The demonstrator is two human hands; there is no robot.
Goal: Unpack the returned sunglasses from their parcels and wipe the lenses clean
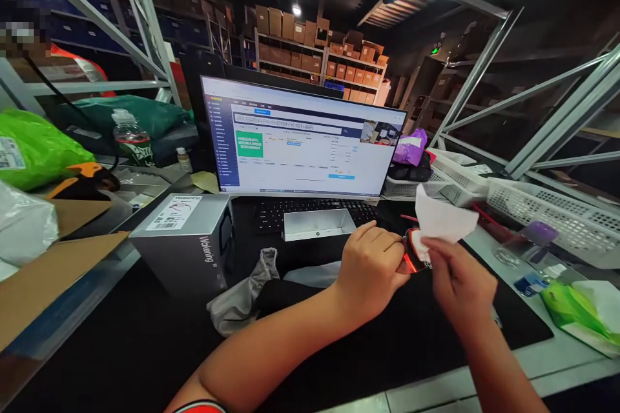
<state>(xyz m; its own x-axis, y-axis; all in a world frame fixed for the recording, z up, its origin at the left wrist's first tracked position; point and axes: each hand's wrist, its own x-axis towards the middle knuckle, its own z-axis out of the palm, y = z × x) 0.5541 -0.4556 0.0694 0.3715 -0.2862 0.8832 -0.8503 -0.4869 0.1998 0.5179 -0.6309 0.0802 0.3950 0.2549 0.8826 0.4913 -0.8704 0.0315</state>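
My left hand (371,268) is closed around a small dark glossy object (413,259) with an orange-red shine on it. Its exact kind is hidden by my fingers. My right hand (462,281) pinches a white tissue (443,222) and presses a fold of it against that object. Below my left hand, on the black desk mat (387,361), lies a grey cloth pouch (242,303). An open silvery box tray (318,226) rests on the keyboard (271,214). To the left stands a grey product box (181,255) with a white label on top.
A monitor (300,148) stands behind the keyboard. White perforated baskets (557,216) and a green tissue pack (578,316) are on the right. On the left are an open cardboard box (58,277), a bottle (132,135) and an orange-black tool (84,181). Metal frames rise at both sides.
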